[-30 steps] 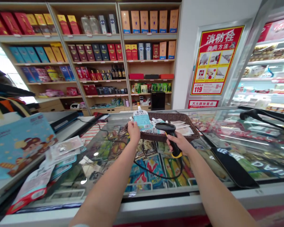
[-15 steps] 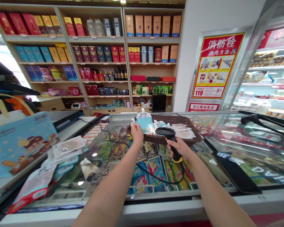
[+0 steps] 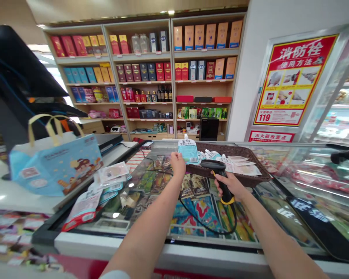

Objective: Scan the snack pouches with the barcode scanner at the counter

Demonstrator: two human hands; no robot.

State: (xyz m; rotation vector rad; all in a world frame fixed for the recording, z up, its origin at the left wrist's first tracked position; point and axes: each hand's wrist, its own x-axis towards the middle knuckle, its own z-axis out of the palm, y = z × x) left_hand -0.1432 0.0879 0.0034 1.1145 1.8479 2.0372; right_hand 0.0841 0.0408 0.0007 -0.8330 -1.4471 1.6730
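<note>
My left hand [image 3: 178, 164] pinches the lower left edge of a white and pale-blue spouted pouch [image 3: 188, 152], held upright with its cap on top. In my right hand [image 3: 230, 183] is a black and yellow barcode scanner [image 3: 223, 179], its head pointing left towards the pouch. A dark cable [image 3: 205, 228] loops down from the scanner's handle over the glass. Just behind both hands lies a brown wicker basket [image 3: 257, 179] with more spouted pouches [image 3: 212, 155] and flat clear packets [image 3: 242, 166] in it.
The basket rests on a glass-topped freezer [image 3: 151, 228] full of packaged goods. Left of my arms lie several flat packets [image 3: 112, 174] and a red-edged packet [image 3: 83, 207]. A blue carrier bag [image 3: 58, 166] stands on the left counter. Shelves of boxes [image 3: 144, 71] line the back wall.
The view has turned left, so everything appears farther right and the whole carrier bag shows. Both hands keep their holds on the pouch and the scanner.
</note>
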